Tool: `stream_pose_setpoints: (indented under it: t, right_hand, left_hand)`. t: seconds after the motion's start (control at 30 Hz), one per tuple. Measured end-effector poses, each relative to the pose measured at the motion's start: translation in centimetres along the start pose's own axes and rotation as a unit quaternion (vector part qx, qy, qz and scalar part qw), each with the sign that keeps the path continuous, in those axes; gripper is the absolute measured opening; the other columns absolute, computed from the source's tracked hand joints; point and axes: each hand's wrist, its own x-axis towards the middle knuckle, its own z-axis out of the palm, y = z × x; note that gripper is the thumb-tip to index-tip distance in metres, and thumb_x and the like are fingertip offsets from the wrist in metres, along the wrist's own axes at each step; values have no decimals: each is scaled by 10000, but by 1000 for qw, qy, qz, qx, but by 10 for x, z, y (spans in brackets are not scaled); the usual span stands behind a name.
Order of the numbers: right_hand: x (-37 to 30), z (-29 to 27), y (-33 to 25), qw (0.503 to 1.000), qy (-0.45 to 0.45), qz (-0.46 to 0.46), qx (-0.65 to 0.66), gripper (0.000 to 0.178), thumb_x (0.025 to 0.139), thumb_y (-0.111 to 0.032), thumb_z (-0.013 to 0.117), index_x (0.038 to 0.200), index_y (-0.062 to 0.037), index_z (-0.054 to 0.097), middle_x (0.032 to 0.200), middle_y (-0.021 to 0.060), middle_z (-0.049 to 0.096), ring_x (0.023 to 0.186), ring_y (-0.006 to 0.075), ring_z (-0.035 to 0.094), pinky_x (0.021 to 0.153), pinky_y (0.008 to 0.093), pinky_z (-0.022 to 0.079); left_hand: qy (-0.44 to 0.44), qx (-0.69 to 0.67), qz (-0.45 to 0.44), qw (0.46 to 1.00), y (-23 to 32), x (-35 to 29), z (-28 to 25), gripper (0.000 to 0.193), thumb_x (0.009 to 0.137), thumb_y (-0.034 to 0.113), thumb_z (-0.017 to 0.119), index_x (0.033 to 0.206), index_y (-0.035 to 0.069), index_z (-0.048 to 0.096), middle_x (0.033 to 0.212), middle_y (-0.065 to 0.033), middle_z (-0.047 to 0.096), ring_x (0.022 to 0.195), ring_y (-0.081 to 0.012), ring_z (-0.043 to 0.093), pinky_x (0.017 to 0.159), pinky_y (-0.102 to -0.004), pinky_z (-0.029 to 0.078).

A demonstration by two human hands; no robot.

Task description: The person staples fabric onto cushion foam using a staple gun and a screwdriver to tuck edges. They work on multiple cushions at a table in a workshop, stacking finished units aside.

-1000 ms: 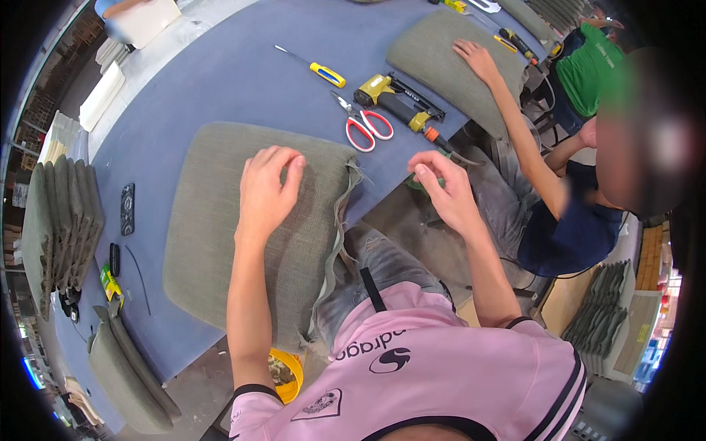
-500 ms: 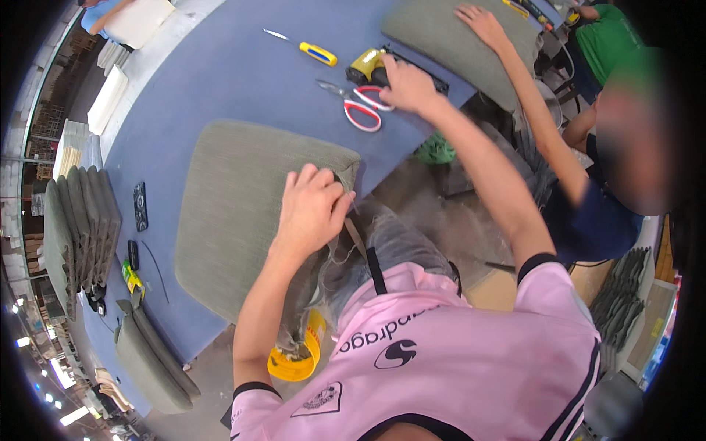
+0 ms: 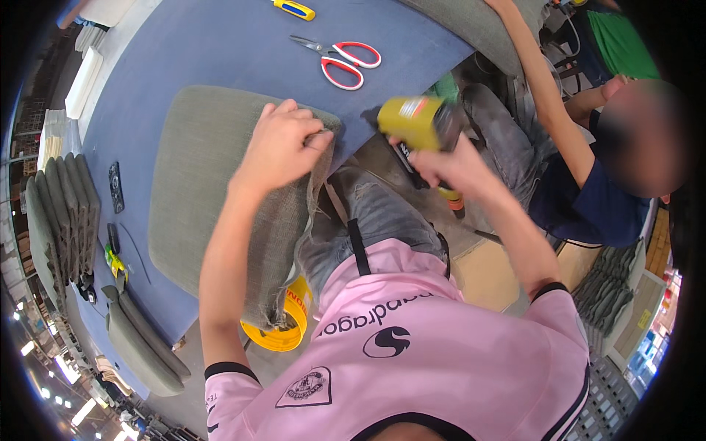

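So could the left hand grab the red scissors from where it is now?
Probably yes. The left hand rests on the grey cushion, and the red scissors lie just beyond on bare blue table, with nothing between. It would have to let go of the fabric edge first.

Grey-green seat cushion (image 3: 213,191) flat on table; yellow power tool (image 3: 413,123) held aloft
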Motion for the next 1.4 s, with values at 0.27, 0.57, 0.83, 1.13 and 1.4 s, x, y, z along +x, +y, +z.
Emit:
stream_pose_setpoints:
  t: [0.27, 0.57, 0.83, 1.13, 1.4]
  right_hand:
    - [12, 38, 32, 947, 19, -111, -300, 450, 726, -46, 798, 1171, -62, 735, 934, 236, 750, 919, 474, 698, 748, 474, 571]
    - [17, 36, 14, 934, 15, -231, -274, 517, 707, -54, 825, 1214, -39, 723, 952, 236, 755, 920, 472, 714, 760, 428, 583]
    - [30, 33, 14, 921, -19, -230, -314, 498, 730, -114, 849, 1206, -42, 720, 940, 224, 754, 886, 468, 700, 766, 447, 574]
    - [39, 40, 2, 933, -34, -203, -295, 491, 741, -116, 861, 1198, -11, 716, 935, 230, 750, 903, 466, 710, 758, 428, 571]
    - [38, 38, -12, 930, -56, -192, -307, 562, 723, -129, 893, 1230, 31, 709, 951, 241, 761, 902, 459, 727, 750, 411, 573]
  left_hand:
    - [-38, -190, -48, 980, -25, 7, 1, 420, 971, 231, 744, 728, 8, 485, 711, -80, 463, 781, -262, 471, 834, -410, 392]
    - [3, -184, -50, 982, -30, 10, 3, 420, 941, 200, 762, 740, -16, 461, 706, -118, 430, 741, -300, 443, 768, -417, 395]
    - [15, -190, -40, 981, -31, 11, 3, 439, 933, 203, 769, 717, -14, 453, 698, -125, 442, 730, -321, 442, 739, -430, 385]
    - [34, -178, -34, 983, -31, 12, 8, 427, 939, 218, 782, 713, -10, 501, 698, -125, 475, 722, -338, 479, 727, -445, 390]
    - [41, -175, -23, 983, -37, 14, 10, 416, 940, 226, 792, 711, 0, 527, 703, -119, 497, 724, -338, 497, 717, -452, 398]
